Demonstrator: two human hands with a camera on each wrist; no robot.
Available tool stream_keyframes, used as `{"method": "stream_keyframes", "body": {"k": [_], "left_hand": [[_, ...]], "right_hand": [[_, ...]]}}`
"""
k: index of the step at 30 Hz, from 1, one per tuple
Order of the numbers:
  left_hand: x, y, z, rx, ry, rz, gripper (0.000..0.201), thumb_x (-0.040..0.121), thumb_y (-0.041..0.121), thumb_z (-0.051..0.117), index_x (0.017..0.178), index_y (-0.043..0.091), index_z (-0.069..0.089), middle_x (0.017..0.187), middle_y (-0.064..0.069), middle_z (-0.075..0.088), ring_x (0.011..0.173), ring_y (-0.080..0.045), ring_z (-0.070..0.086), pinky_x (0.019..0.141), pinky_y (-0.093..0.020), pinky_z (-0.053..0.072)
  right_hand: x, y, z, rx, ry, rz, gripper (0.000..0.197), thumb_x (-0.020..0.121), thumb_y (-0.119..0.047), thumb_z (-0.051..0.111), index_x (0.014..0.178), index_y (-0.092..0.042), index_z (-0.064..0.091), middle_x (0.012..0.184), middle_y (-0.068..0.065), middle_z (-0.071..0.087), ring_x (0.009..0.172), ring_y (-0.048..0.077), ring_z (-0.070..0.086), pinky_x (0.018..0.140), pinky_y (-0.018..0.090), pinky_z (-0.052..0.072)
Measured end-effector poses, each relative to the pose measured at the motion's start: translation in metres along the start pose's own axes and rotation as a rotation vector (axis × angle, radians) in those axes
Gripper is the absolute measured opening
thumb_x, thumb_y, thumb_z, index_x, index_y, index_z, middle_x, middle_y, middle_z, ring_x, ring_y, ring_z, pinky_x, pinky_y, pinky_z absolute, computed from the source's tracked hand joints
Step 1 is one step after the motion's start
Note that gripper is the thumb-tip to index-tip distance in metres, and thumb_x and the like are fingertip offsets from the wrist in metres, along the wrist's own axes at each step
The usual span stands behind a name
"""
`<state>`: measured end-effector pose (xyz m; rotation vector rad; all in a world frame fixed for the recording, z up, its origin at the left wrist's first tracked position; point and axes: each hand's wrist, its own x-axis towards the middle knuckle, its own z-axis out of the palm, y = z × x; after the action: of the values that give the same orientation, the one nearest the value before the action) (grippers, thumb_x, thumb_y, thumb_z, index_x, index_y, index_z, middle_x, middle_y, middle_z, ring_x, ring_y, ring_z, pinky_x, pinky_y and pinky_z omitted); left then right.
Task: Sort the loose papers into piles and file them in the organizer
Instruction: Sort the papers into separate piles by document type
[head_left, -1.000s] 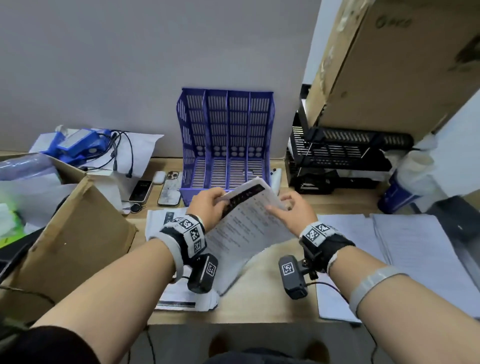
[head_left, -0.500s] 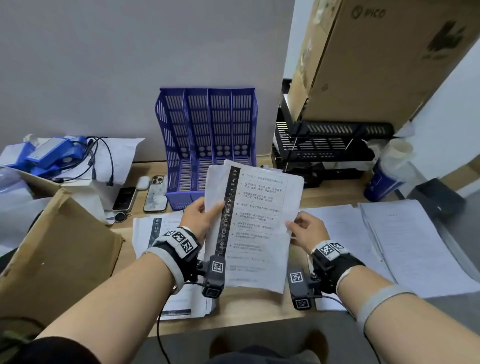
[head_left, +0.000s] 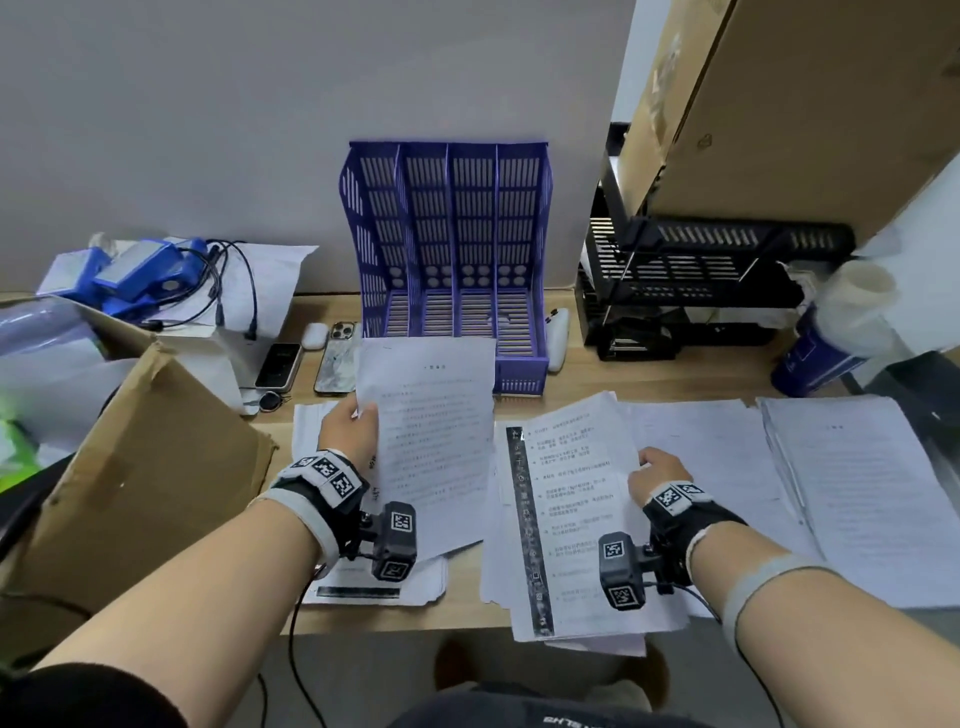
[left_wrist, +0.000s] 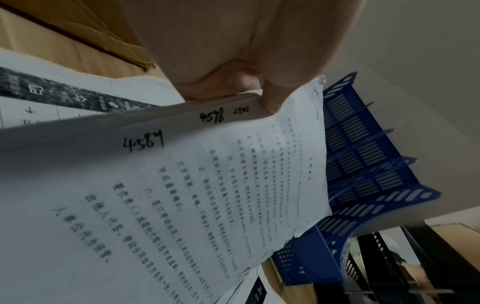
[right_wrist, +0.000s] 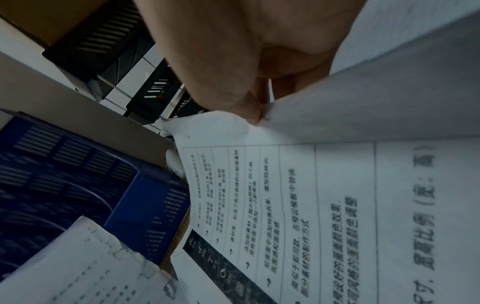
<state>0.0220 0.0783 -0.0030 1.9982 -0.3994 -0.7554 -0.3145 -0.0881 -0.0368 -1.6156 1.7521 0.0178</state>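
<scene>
Change: the one bundle held a moment ago is now split in two.
Left hand (head_left: 349, 431): text sheets (head_left: 431, 441) are gripped, before the organizer (head_left: 447, 234).
Right hand (head_left: 657, 480): banded sheets (head_left: 566, 509) are pinched, right of the organizer.
Meaning: sorting is under way; nothing is filed yet.

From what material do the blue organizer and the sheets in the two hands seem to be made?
Organizer: probably moulded plastic, blue, with a slight sheen; its walls are thin and cut with regular slots and round holes.
Left sheets and right sheets: thin matte white printed paper; they bend in each grip and have ragged torn edges, clear in the wrist views.
</scene>
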Motion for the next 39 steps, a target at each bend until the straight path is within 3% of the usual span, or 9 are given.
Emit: {"method": "stream_keyframes", "body": {"k": [11,16,19,23,27,31,33,36,39], "left_hand": [[-0.002,0.014,-0.02,-0.093,0.092,0.079,0.023,0.088,0.037,0.049,0.102,0.032,0.066,0.104,-0.003,0.074,0.1,-0.031,0.069,0.092,-0.052,0.054],[-0.01,0.038,-0.009,-0.23,0.059,0.163,0.02,0.099,0.026,0.048,0.107,0.029,0.066,0.099,-0.004,0.072,0.087,-0.026,0.067,0.077,-0.036,0.056],[-0.019,0.059,0.011,-0.302,-0.093,0.196,0.02,0.101,0.022,0.05,0.113,0.014,0.065,0.078,0.002,0.069,0.066,-0.018,0.062,0.056,-0.026,0.051],[-0.045,0.106,0.05,-0.452,-0.432,0.213,0.024,0.102,0.017,0.049,0.121,0.01,0.062,0.11,-0.013,0.069,0.091,-0.025,0.066,0.082,-0.043,0.057],[-0.062,0.142,0.08,-0.599,-0.655,0.158,0.034,0.103,0.018,0.045,0.133,0.006,0.052,0.113,-0.014,0.067,0.09,-0.025,0.067,0.078,-0.04,0.058],[-0.06,0.139,0.125,-0.552,-0.607,0.058,0.029,0.099,0.021,0.055,0.124,0.006,0.059,0.111,-0.02,0.063,0.093,-0.03,0.06,0.086,-0.051,0.052],[-0.062,0.13,0.158,-0.408,-0.531,0.012,0.023,0.098,0.018,0.053,0.115,0.003,0.059,0.098,-0.02,0.061,0.079,-0.027,0.058,0.07,-0.04,0.052],[-0.081,0.114,0.213,-0.163,-0.579,-0.022,0.019,0.095,-0.001,0.048,0.099,0.011,0.061,0.078,-0.01,0.064,0.055,-0.018,0.058,0.049,-0.025,0.047],[-0.112,0.103,0.273,-0.049,-0.688,-0.098,0.029,0.088,-0.012,0.047,0.093,0.01,0.065,0.075,-0.008,0.069,0.058,-0.019,0.064,0.051,-0.028,0.056]], "right_hand": [[0.004,-0.018,0.013,-0.085,-0.185,0.043,0.037,0.085,-0.013,0.049,0.12,-0.002,0.047,0.094,0.014,0.06,0.08,0.029,0.062,0.076,0.036,0.053],[-0.008,-0.015,0.022,-0.038,-0.179,0.05,0.056,0.092,-0.018,0.053,0.144,-0.009,0.035,0.141,0.017,0.048,0.121,0.033,0.053,0.088,0.031,0.043],[-0.012,-0.026,0.017,0.172,-0.197,-0.06,0.06,0.092,-0.022,0.062,0.145,-0.013,0.036,0.143,0.014,0.048,0.124,0.029,0.053,0.092,0.028,0.04],[-0.027,-0.048,-0.004,0.482,-0.278,-0.25,0.084,0.086,-0.038,0.072,0.152,-0.02,0.024,0.151,0.008,0.038,0.137,0.024,0.042,0.109,0.036,0.038],[-0.035,-0.048,-0.041,0.719,-0.207,-0.331,0.103,0.065,-0.065,0.078,0.149,-0.029,0.031,0.149,-0.004,0.046,0.134,0.015,0.048,0.113,0.044,0.038],[-0.035,-0.011,-0.08,0.752,-0.139,-0.251,0.047,0.082,-0.035,0.076,0.124,-0.021,0.061,0.121,0.002,0.07,0.11,0.021,0.067,0.101,0.046,0.051],[-0.034,0.018,-0.097,0.552,-0.028,-0.22,0.021,0.09,-0.021,0.066,0.111,-0.019,0.067,0.112,0.004,0.072,0.103,0.025,0.069,0.09,0.039,0.056],[-0.034,0.066,-0.121,0.315,0.085,-0.164,0.024,0.094,-0.015,0.056,0.115,-0.009,0.066,0.104,0.0,0.064,0.095,0.02,0.061,0.067,0.023,0.044],[-0.028,0.124,-0.145,0.246,0.13,-0.034,0.028,0.093,-0.013,0.054,0.118,-0.009,0.066,0.109,0.004,0.065,0.095,0.019,0.056,0.078,0.021,0.039]]}}
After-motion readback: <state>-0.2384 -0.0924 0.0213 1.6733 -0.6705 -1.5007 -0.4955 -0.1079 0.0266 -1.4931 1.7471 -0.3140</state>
